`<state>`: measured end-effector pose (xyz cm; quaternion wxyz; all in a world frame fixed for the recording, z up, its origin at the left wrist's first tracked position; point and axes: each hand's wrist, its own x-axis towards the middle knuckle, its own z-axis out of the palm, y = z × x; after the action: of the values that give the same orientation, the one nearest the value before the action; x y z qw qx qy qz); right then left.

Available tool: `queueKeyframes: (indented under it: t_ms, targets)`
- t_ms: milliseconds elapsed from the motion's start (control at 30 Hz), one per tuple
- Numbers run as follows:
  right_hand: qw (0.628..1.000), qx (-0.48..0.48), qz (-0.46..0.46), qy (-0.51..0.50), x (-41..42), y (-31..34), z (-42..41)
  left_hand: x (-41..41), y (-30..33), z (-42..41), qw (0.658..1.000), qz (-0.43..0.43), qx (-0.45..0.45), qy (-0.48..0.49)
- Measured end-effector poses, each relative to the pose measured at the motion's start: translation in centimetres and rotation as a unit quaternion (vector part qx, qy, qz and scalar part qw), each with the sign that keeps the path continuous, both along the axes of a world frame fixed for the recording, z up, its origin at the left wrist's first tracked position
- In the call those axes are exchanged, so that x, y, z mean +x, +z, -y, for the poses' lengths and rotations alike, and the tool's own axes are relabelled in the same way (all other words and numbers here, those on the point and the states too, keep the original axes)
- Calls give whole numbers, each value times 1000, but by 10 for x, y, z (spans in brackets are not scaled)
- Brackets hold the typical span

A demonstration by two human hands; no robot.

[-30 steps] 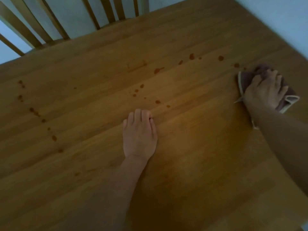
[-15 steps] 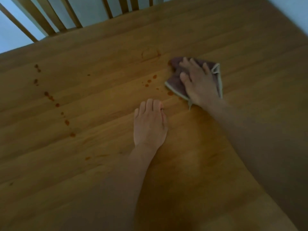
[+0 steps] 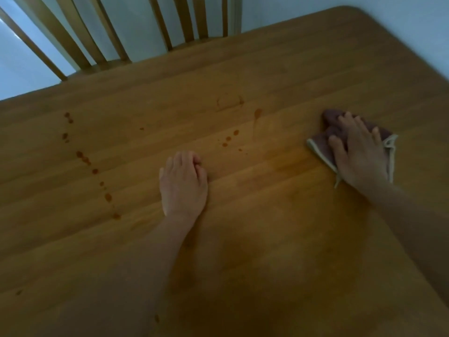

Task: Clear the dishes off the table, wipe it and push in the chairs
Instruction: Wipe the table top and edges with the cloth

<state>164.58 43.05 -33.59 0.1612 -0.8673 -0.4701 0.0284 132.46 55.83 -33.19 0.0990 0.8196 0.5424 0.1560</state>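
I keep my right hand, fingers spread flat, pressing the soft, limp cloth on the counter; it bunches easily, so palm pressure suits. My left hand rests, holding nothing.

A home dining spot — a wooden table with a slat-backed wooden chair drawn up at its far edge, against a plain pale wall. Reddish-brown drips dot the tabletop — the sort of mess a meal leaves.
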Motion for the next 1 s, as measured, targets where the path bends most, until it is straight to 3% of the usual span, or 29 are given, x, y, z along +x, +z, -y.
queueKeyframes:
  t_ms: [200,367,633,767,900,967,1000]
  targets:
    - [998,7,-40,-41,6,-1,-98,1,-4,1,1000,-20,21,4]
    - [993,-7,-44,108,-58,-1,-136,2,-3,2,999,-17,30,3]
    - [965,-72,-15,252,-149,8,-42,2,-2,4,999,-1,39,-5]
    - [964,-1,-36,265,-172,2,13,1,1,6,999,33,36,-8]
    - [963,61,-134,225,-191,4,55,4,4,19,990,137,-17,38]
    - [948,89,-279,126,-199,20,63,13,5,36,979,190,-38,58]
    - [916,115,-377,67,-199,33,61,19,6,46,975,209,-46,54]
